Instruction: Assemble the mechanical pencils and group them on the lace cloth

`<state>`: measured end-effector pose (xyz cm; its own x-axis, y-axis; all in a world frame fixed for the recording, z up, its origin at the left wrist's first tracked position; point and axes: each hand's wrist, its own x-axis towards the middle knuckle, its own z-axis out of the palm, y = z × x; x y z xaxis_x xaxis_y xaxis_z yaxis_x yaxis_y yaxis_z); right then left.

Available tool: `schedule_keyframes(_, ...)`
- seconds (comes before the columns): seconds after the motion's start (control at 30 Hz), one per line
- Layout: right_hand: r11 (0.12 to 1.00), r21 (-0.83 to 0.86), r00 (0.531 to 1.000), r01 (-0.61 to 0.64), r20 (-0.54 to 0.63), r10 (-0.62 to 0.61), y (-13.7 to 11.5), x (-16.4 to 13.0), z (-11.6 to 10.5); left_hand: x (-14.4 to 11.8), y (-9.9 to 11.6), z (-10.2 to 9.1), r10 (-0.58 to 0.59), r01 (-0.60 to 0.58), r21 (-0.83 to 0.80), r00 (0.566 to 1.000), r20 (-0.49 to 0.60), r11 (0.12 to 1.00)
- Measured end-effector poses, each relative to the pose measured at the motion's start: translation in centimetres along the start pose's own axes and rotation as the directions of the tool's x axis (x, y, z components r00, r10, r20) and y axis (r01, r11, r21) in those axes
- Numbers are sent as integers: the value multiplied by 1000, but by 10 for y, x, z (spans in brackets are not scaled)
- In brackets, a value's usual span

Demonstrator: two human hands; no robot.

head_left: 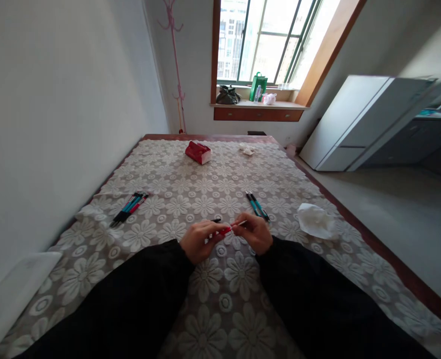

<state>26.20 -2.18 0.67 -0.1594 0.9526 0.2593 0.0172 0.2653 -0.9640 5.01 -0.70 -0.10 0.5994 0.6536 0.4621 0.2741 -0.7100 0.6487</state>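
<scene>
My left hand [199, 240] grips a red pen barrel [224, 230] over the flower-patterned tablecloth [190, 194]. My right hand [253, 231] pinches a thin white refill [242, 223] whose tip meets the barrel's end. Both hands are close together at the table's middle. Two teal pens [257, 205] lie just beyond my right hand. A bundle of several teal and red pens [129, 208] lies to the left. A small black part [216, 219] rests on the cloth just beyond my left hand.
A crumpled white tissue [315, 221] lies to the right of my hands. A red tissue pack [198, 151] and a small white wad [246, 148] sit at the far end. A white tray [14, 289] is at the near left. A white cabinet [355, 124] stands right.
</scene>
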Motion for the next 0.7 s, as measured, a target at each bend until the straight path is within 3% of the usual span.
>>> schedule_keyframes(0.1,1000,-16,996,4,89,-2,-2,0,-2,0,-1,0,22,-22,31,1000,-2,999)
schedule_keyframes(0.23,994,-77,997,72,-6,-73,-3,0,1,0,1,-1,71,-70,38,997,-26,997)
schedule_keyframes(0.43,999,-5,998,-50,46,50,2,2,3,0,2,-2,103,-101,134,995,-7,986)
schedule_keyframes(0.57,998,-56,997,18,73,-14,4,0,5,-2,1,0,64,-59,132,997,-34,989)
schedule_keyframes(0.7,946,-281,986,163,83,-145,6,-1,5,-3,2,0,27,-18,78,992,-124,997)
